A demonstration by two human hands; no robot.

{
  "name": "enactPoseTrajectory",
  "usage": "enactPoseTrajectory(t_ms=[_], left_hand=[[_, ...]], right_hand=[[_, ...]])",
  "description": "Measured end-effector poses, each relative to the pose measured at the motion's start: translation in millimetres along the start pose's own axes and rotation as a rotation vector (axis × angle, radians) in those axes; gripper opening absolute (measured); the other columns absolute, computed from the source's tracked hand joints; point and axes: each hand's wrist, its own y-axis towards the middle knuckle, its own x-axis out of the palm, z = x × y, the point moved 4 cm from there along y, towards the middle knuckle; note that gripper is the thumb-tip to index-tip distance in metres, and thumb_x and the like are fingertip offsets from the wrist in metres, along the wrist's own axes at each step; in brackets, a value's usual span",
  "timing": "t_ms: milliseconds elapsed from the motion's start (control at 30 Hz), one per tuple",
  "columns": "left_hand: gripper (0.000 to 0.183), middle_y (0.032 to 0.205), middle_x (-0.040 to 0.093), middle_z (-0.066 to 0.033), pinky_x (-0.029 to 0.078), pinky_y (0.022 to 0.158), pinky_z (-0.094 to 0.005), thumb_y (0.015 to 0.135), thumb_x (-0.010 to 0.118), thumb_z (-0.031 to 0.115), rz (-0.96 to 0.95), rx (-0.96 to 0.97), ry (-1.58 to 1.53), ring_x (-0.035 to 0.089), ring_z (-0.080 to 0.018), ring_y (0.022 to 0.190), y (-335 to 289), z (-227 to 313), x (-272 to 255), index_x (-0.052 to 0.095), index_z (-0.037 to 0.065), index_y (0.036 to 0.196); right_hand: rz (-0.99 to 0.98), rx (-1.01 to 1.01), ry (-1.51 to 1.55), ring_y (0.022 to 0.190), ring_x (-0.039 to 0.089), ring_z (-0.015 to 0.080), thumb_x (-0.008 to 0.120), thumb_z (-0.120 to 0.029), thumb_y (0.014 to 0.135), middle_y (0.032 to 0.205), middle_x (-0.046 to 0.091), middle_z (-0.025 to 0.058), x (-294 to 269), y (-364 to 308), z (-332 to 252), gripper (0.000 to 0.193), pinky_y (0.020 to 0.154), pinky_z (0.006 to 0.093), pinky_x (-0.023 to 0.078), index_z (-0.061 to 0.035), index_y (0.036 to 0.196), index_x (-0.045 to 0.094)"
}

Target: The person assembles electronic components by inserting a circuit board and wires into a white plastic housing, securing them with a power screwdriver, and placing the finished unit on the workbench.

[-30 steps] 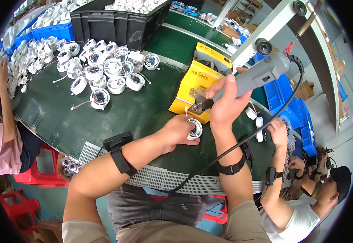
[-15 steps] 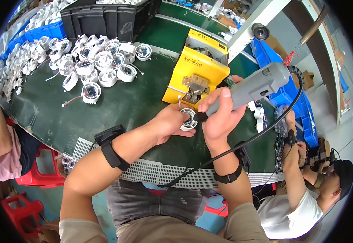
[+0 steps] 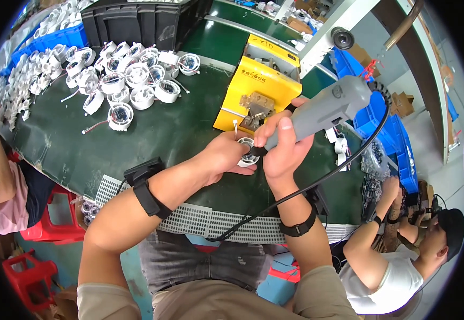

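Note:
My left hand (image 3: 224, 156) grips a small white round housing (image 3: 249, 160) at the table's middle, fingers closed around its left side. A thin white lead with a plug (image 3: 235, 126) sticks up beside those fingers. Closed round a grey electric screwdriver (image 3: 332, 105), my right hand (image 3: 284, 159) tilts it so the black nose (image 3: 258, 151) meets the housing. The bit's very tip is hidden in the housing. Just beyond both hands stands a yellow screw feeder (image 3: 253, 85) with a metal outlet block (image 3: 257, 105) on its front.
Many white round housings (image 3: 138, 74) with leads lie at the left, before a black crate (image 3: 136, 24). More housings (image 3: 340, 146) lie on the right. The screwdriver's black cable (image 3: 317, 184) crosses my right forearm. A co-worker (image 3: 384, 266) sits at the right, near blue bins (image 3: 397, 144).
The screwdriver and my right hand have shifted slightly left and up, with its nose still against the housing. The co-worker at the right has drawn their arms nearer to themselves.

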Motion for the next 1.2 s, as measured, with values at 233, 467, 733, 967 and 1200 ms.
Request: enactPoseTrajectory(t_ms=[233,467,733,967,1200], left_hand=[[0.027,0.091,0.066,-0.0174,0.058,0.067,-0.0363,0.088,0.049,0.012,-0.033,0.058,0.471,0.068,-0.0262,0.074,0,16,-21,0.059,-0.003,0.108],[0.037,0.103,0.065,-0.0260,0.050,0.085,-0.0445,0.079,0.058,0.020,0.825,0.587,1.222,0.064,-0.0362,0.097,-78,95,-107,0.063,0.002,0.110],[0.041,0.112,0.057,-0.0193,0.051,0.079,-0.0460,0.079,0.066,0.020,1.084,0.782,1.015,0.061,-0.0385,0.094,-68,104,-90,0.056,0.004,0.116],[0.015,0.082,0.063,-0.0150,0.050,0.070,-0.0441,0.076,0.066,0.017,1.164,0.960,1.133,0.060,-0.0345,0.081,-72,103,-88,0.065,0.003,0.083],[0.015,0.072,0.064,-0.0152,0.050,0.065,-0.0431,0.077,0.062,0.016,0.836,0.978,0.988,0.063,-0.0337,0.072,-69,103,-74,0.065,0.002,0.073]], right_hand=[[-0.176,-0.014,0.081,0.071,0.058,0.0198,0.054,-0.037,0.093,0.080,0.055,0.0125,-6,-2,-4,0.055,0.069,0.0318,0.048,-0.0001,0.126,0.032],[0.077,0.000,-1.417,0.102,0.060,0.0312,0.070,-0.031,0.081,0.108,0.064,0.0181,-139,48,-30,0.044,0.092,0.0401,0.044,0.0016,0.111,0.062],[-0.187,0.293,-1.351,0.117,0.051,0.0350,0.068,-0.025,0.082,0.124,0.053,0.0176,-308,32,43,0.055,0.099,0.0409,0.039,-0.0102,0.131,0.050],[-0.268,0.186,-1.537,0.106,0.053,0.0367,0.069,-0.015,0.077,0.111,0.056,0.0167,-250,38,51,0.038,0.090,0.0419,0.043,-0.0075,0.112,0.055],[-0.301,0.227,-1.301,0.071,0.056,0.0332,0.071,-0.003,0.067,0.077,0.056,0.0156,-228,40,58,0.021,0.067,0.0392,0.044,0.0006,0.072,0.052]])
